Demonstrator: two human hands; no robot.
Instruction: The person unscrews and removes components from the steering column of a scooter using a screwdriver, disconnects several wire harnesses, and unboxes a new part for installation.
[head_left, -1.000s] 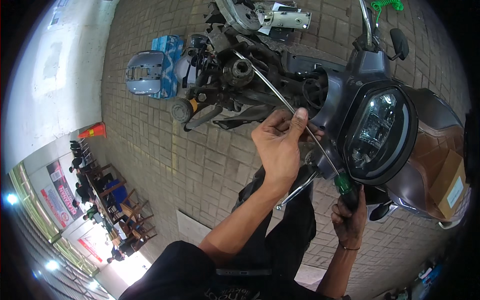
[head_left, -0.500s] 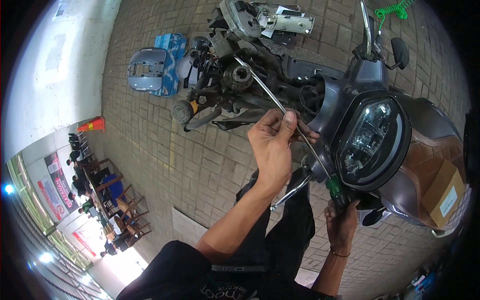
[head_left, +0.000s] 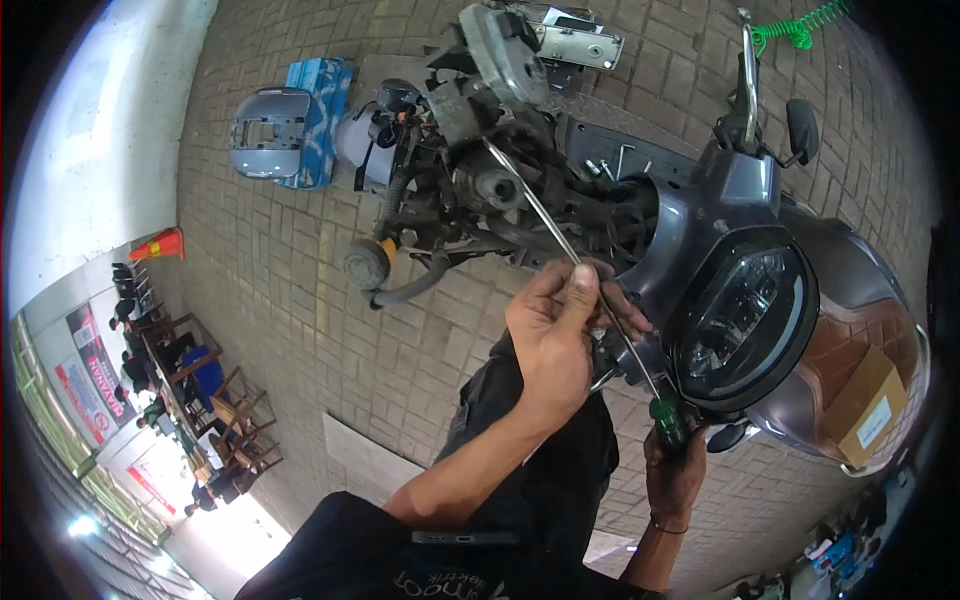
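A long screwdriver (head_left: pixel 546 212) with a green handle lies diagonally across the front of a partly stripped grey scooter (head_left: pixel 738 185). My left hand (head_left: pixel 556 335) pinches its metal shaft between thumb and fingers, about midway. Around the handle, below the headlight (head_left: pixel 735 318), the fingers of my right hand (head_left: pixel 676 482) are wrapped. At the far end, the shaft's tip appears over dark mechanical parts (head_left: pixel 495 185); whether it touches them I cannot tell.
A brown seat (head_left: pixel 815 355) carries a cardboard box (head_left: pixel 868 410). Loose tools (head_left: pixel 622 160) rest on the footboard. A grey body panel (head_left: pixel 270 135) leans by a blue box (head_left: pixel 318 120) on the brick paving. People sit at tables far left, near an orange cone (head_left: pixel 160 244).
The view has shifted a little, and the scooter parts appear slightly lower. Both hands keep their grip on the screwdriver. Loose tools on the footboard now show.
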